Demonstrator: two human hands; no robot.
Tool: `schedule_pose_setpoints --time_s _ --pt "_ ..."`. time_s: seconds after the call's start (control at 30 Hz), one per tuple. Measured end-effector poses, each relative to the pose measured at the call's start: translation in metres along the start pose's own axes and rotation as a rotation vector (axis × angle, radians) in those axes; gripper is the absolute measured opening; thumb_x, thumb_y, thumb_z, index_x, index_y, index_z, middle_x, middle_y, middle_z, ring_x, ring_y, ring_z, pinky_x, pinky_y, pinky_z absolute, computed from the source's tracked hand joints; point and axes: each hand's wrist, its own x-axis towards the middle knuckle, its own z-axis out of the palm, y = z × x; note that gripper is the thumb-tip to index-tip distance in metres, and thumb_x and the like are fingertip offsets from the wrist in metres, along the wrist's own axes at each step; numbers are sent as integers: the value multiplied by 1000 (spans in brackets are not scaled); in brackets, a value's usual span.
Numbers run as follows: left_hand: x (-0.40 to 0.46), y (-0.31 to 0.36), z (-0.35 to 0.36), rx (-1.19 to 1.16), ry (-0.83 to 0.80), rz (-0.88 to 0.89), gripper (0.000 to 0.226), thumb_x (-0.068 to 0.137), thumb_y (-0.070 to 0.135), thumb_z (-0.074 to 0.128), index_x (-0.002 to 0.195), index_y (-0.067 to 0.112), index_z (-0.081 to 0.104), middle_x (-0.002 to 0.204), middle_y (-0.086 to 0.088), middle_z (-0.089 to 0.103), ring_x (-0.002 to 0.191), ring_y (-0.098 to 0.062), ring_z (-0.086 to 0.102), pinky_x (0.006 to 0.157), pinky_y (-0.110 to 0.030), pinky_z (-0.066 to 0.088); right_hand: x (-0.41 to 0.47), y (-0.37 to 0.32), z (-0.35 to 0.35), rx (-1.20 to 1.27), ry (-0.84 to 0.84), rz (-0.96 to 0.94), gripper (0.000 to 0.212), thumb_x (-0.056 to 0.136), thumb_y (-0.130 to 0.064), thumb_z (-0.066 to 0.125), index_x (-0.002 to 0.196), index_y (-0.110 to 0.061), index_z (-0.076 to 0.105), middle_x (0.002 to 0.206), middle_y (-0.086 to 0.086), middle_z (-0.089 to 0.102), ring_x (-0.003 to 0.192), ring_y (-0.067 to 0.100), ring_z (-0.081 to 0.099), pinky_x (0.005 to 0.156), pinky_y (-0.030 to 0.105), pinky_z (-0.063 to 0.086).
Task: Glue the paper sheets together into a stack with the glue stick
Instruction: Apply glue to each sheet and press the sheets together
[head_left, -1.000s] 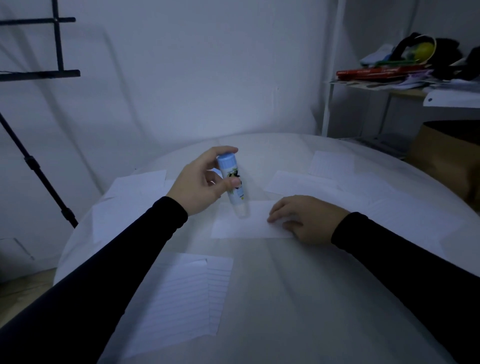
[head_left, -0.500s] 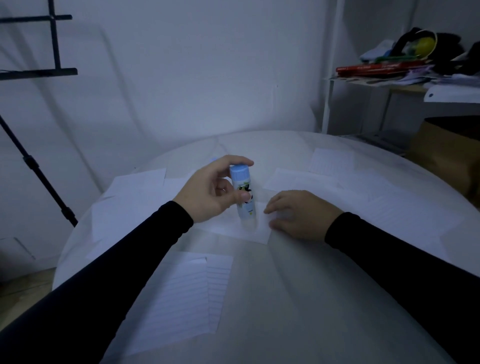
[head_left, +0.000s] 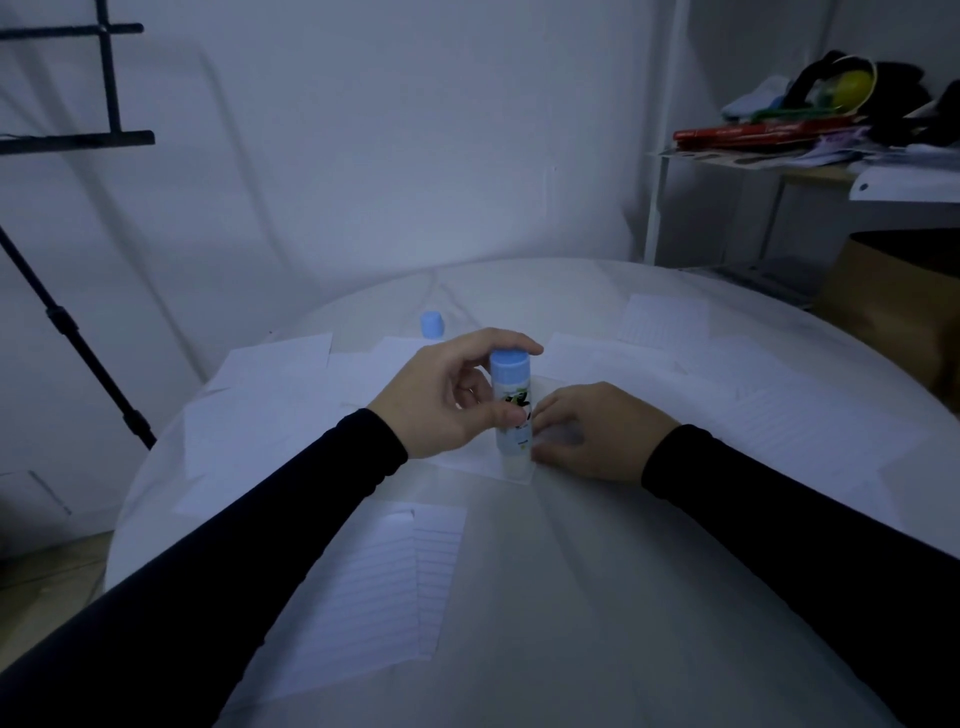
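Left hand (head_left: 447, 402) fingers wrap the blue-ended white glue stick (head_left: 511, 413), upright, tip down on the small white paper sheet (head_left: 470, 460) at worktop centre. Right hand (head_left: 597, 431), fingers relaxed, pins the sheet against sliding.

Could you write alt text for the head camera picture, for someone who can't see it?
A person's left hand holds a blue-topped glue stick upright, its lower end on a small paper sheet that the right hand presses down on a round white table. More lined sheets lie scattered around, and a blue cap stands farther back.
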Motion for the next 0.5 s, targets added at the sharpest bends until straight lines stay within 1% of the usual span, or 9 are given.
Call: schedule_pose_setpoints --time_s 0.07,0.13,0.23,0.33,0.4,0.5 --pt "0 1 -1 -1 -7 -8 47 70 33 75 114 40 60 89 14 63 68 -41 57 66 -42 51 0 0 0 11 1 9 31 79 -46 65 104 -29 71 114 -13 64 105 10 58 97 33 44" --pt "0 1 -2 6 -12 -16 49 72 26 76 117 40 60 87 14 64 66 -41 57 65 -42 51 0 0 0 20 -1 20 30 79 -46 66 104 -29 70 114 -13 64 106 10 58 97 33 44" --pt "0 2 -4 27 -21 -12 51 74 18 76 119 37 61 84 19 65 62 -36 54 63 -37 51 0 -1 -1 28 1 30 30 78 -45 68 104 -29 71 114 -14 64 106 9 57 98 32 43" --pt "-1 2 -6 37 -18 -8 50 75 17 76 118 38 61 84 17 66 63 -39 55 61 -38 50 -1 -1 -1 32 13 41 30 78 -44 69 103 -28 71 115 -14 64 108 8 57 100 30 42" --pt "-2 1 -9 51 -10 -15 50 76 16 78 117 39 61 81 14 66 63 -38 54 60 -34 48 0 -2 -1 27 8 47 30 78 -45 69 104 -29 71 116 -14 63 109 7 56 101 30 41" --pt "-3 -3 -14 83 2 -30 50 77 11 78 117 37 61 76 22 62 60 -34 51 59 -22 45 0 -2 -1 26 -2 47 31 79 -44 68 105 -28 71 118 -13 62 111 7 55 102 28 39"
